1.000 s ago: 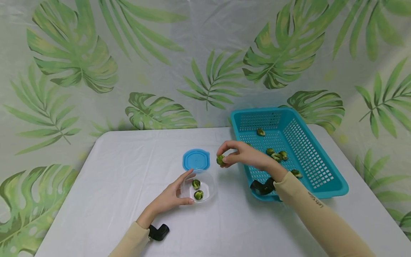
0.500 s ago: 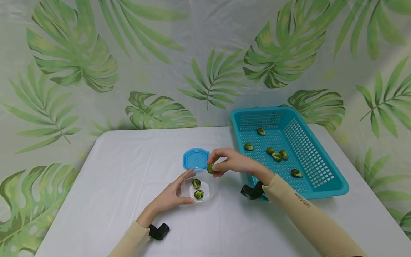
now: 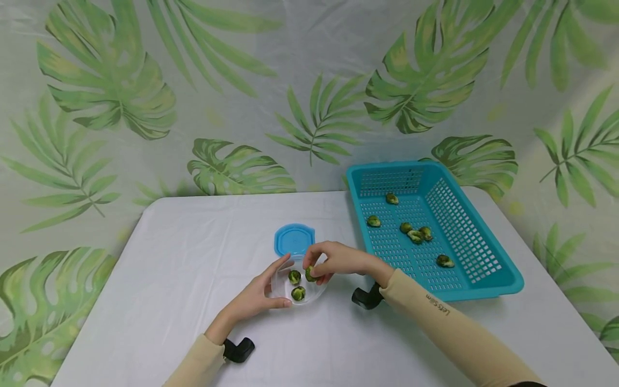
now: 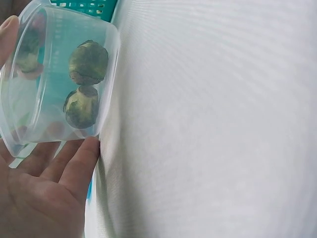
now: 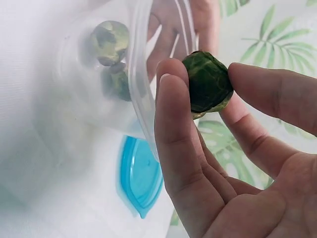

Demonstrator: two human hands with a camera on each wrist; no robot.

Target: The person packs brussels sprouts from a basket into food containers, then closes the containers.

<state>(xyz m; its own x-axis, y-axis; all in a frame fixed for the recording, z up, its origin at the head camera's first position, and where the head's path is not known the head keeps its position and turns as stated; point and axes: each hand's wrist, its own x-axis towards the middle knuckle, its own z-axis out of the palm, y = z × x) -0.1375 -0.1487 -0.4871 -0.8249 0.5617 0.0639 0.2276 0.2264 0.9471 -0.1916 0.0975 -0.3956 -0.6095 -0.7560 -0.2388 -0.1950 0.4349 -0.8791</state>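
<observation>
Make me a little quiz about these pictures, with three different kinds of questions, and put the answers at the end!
1. How many Brussels sprouts show inside the turquoise basket?
2. True or false: the left hand is inside the turquoise basket.
3. The right hand pinches: (a) the blue lid, (b) a Brussels sprout, (c) the basket's rim.

Key: 1. Six. 2. False; it holds the clear container. 3. b.

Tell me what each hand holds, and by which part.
Right hand: a Brussels sprout, pinched by its sides between thumb and fingers. Left hand: the clear container, held around its outer wall, thumb and fingers on opposite sides.
</observation>
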